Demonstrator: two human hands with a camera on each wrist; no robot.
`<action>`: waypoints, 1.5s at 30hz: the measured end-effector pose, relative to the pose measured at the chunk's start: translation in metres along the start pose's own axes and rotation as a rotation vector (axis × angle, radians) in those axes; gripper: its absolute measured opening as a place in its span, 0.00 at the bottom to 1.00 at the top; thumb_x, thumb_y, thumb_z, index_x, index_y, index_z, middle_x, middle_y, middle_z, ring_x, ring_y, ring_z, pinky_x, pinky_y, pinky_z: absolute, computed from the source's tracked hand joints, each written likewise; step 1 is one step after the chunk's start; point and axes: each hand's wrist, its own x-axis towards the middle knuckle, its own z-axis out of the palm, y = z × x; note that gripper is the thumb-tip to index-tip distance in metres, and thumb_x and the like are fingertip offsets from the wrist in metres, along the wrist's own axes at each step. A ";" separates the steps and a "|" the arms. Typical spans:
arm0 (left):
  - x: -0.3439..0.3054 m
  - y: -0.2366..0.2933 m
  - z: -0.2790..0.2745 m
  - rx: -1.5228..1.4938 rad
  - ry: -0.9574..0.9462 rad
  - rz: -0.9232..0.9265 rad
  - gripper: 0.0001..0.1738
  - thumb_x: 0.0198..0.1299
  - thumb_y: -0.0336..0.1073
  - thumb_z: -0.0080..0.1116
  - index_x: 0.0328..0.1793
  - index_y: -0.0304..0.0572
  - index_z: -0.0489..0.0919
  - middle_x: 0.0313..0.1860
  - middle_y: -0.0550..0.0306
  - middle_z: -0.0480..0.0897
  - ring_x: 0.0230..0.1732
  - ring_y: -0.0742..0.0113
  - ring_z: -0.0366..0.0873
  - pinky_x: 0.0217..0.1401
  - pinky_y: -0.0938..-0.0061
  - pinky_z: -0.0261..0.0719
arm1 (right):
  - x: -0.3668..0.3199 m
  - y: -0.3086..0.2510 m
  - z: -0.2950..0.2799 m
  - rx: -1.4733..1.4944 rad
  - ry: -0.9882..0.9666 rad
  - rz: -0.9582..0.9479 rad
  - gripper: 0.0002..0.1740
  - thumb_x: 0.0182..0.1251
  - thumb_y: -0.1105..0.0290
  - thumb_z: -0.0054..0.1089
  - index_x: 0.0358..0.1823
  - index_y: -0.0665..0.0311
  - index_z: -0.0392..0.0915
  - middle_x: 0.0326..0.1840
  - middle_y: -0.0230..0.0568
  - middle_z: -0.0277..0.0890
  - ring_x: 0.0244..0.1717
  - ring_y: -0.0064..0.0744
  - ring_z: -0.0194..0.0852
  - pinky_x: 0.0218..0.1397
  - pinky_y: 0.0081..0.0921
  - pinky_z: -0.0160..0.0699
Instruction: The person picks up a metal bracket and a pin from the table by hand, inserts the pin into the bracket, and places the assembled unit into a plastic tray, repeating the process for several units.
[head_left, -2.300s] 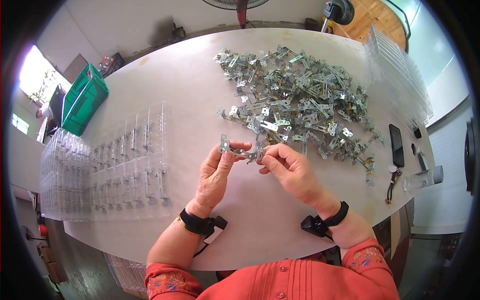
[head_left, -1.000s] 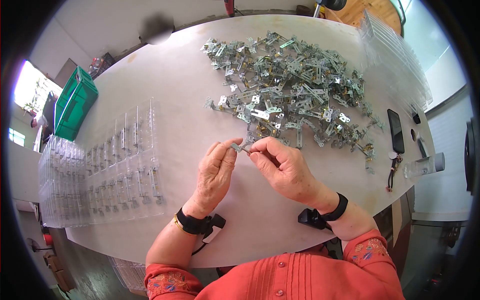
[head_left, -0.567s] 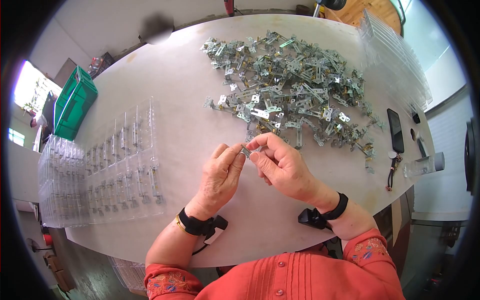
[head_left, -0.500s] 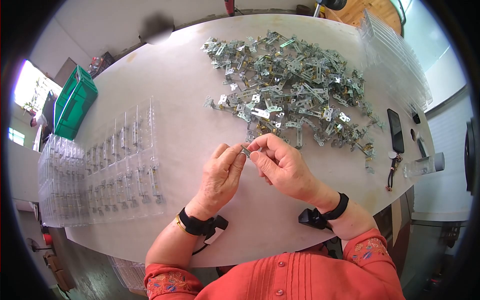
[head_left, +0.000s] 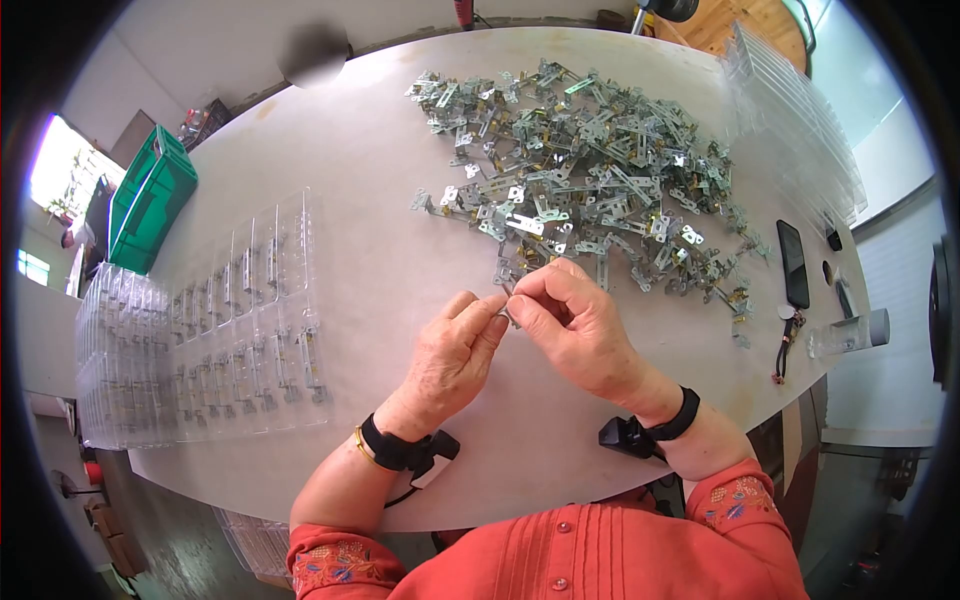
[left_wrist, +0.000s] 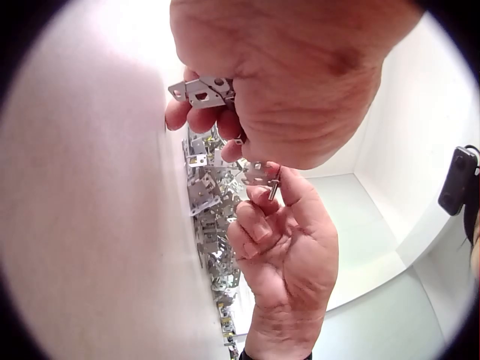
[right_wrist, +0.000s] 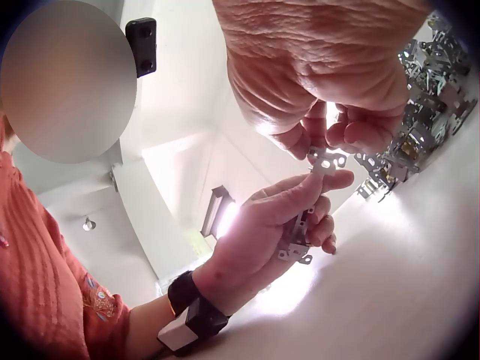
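Note:
My left hand (head_left: 450,355) grips a grey metal bracket (right_wrist: 327,162) with punched holes. One end of that bracket sticks out past the curled fingers in the left wrist view, and both ends show in the right wrist view. Its middle is hidden in the palm. At the bracket's other end, the thumb and fingertips of my right hand (head_left: 585,335) pinch it, beside a short metal pin (left_wrist: 274,187). Both hands meet over the table (head_left: 400,220), just in front of a large pile of similar brackets (head_left: 600,160).
Left of the hands lies a clear plastic tray (head_left: 308,200) with rows of brackets, beside stacked filled trays (head_left: 110,400). A green crate (head_left: 165,215) stands behind. On the right are clear trays (head_left: 800,130), a phone (head_left: 792,265) and a clear bottle (head_left: 850,335).
The bracket, earlier stretched sideways between the hands, has been turned and is now mostly covered by fingers in the head view. Both hands have lately shifted slightly right.

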 end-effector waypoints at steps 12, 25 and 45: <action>-0.002 -0.002 -0.003 -0.415 -0.056 -0.265 0.15 0.78 0.35 0.52 0.61 0.37 0.83 0.29 0.65 0.71 0.31 0.74 0.69 0.37 0.76 0.70 | 0.002 -0.004 -0.008 0.209 0.091 0.128 0.04 0.79 0.71 0.59 0.43 0.63 0.77 0.32 0.24 0.72 0.30 0.11 0.65 0.30 0.18 0.66; 0.000 -0.010 -0.008 -0.725 0.034 -0.460 0.20 0.81 0.42 0.49 0.62 0.34 0.82 0.28 0.70 0.69 0.31 0.77 0.68 0.38 0.80 0.69 | 0.002 -0.002 -0.001 0.120 -0.046 0.186 0.05 0.76 0.72 0.61 0.41 0.66 0.77 0.23 0.24 0.66 0.26 0.13 0.58 0.27 0.21 0.60; 0.000 -0.008 -0.006 -0.370 0.100 -0.264 0.13 0.79 0.36 0.52 0.58 0.41 0.84 0.36 0.63 0.72 0.35 0.75 0.70 0.38 0.79 0.74 | 0.003 -0.001 -0.002 0.060 -0.046 0.188 0.06 0.77 0.70 0.61 0.43 0.65 0.77 0.25 0.30 0.72 0.27 0.18 0.64 0.30 0.23 0.66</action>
